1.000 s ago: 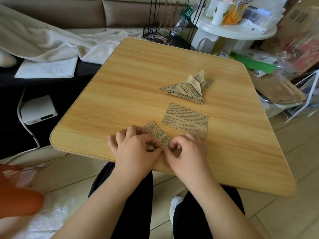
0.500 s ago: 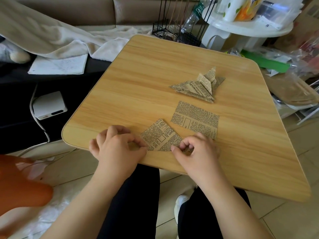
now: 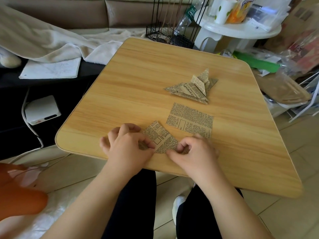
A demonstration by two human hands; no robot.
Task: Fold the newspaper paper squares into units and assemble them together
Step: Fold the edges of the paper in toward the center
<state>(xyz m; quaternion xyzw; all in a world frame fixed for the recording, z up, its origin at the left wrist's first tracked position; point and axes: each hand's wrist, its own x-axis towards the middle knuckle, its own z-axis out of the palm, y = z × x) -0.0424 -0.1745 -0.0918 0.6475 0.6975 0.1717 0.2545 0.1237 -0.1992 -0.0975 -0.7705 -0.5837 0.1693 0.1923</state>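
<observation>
Forearms enter from the bottom edge, cut off below the elbows, over dark trousers and a white shoe tip point(image 3: 177, 203) half hidden between the knees. The left hand point(image 3: 126, 149) has its fingers curled, thumb and forefinger pinching the left corner of a partly folded triangle of brown newsprint paper point(image 3: 161, 139) that lies flat near the front edge of the light wood-grain table point(image 3: 138, 80). The right hand point(image 3: 195, 154) pinches the triangle's right corner in the same way; that corner is mostly covered by the fingers, so how far the fold goes there cannot be told. Just behind the right hand lies an unfolded square of printed newspaper point(image 3: 190, 119), its near corner hidden by the knuckles (whether they touch it is unclear). Farther back sits a cluster of folded newsprint units point(image 3: 191, 87), overlapping so that their number is hard to make out. At the lower left a blurred orange shape point(image 3: 15, 195) runs off the frame. Beyond the table stand a black wire rack point(image 3: 168, 34) and a white round side table point(image 3: 238, 30), both cut off at the top.
</observation>
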